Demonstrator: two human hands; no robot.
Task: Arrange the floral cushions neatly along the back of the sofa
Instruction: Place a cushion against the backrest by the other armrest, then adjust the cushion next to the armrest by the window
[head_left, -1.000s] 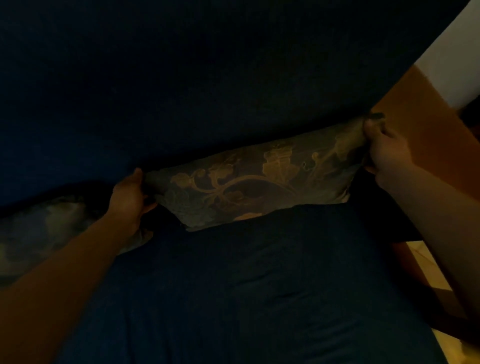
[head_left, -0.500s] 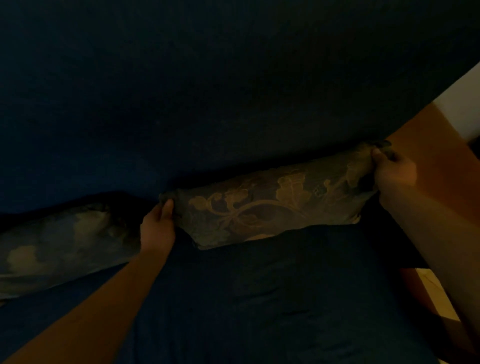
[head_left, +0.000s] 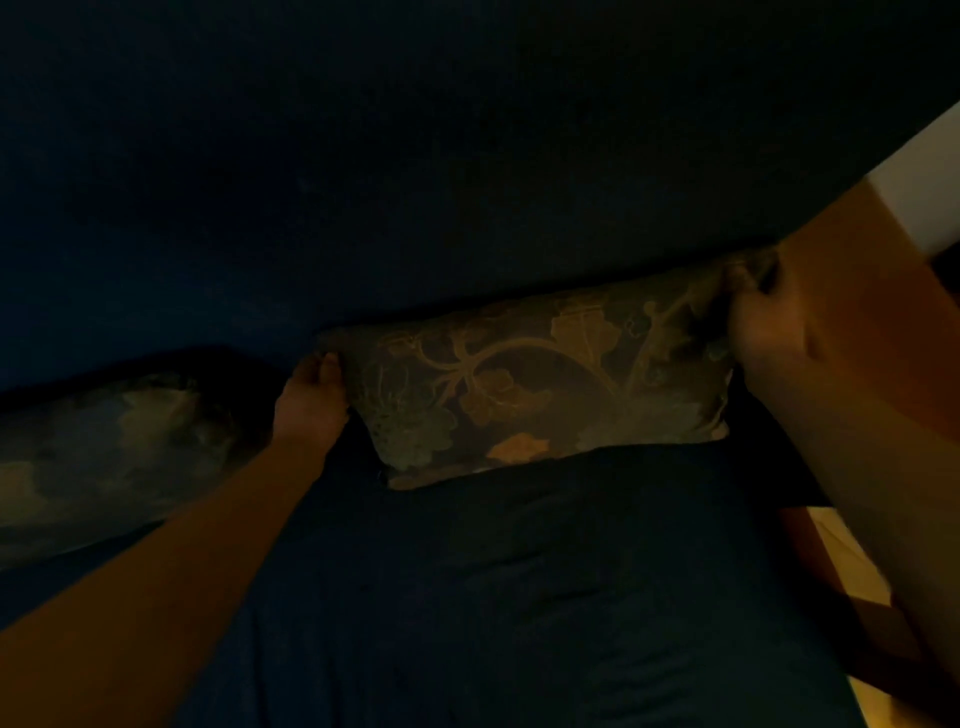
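Seating step: both hands pinch top corners of dark floral-print fabric cushion (head_left: 540, 384), left hand (head_left: 311, 400), right hand (head_left: 769, 322); it leans vs dark blue sofa back (head_left: 467, 156); next, release & square w/ 2nd floral cushion (head_left: 104, 452).

Cloth throughout, dim light

Sofa (head_left: 467, 156) covered in matt dark blue fabric, faintly creased on seat; floral cushion (head_left: 540, 384) woven cloth with slight sheen; second cushion (head_left: 104, 457) similar, blurred
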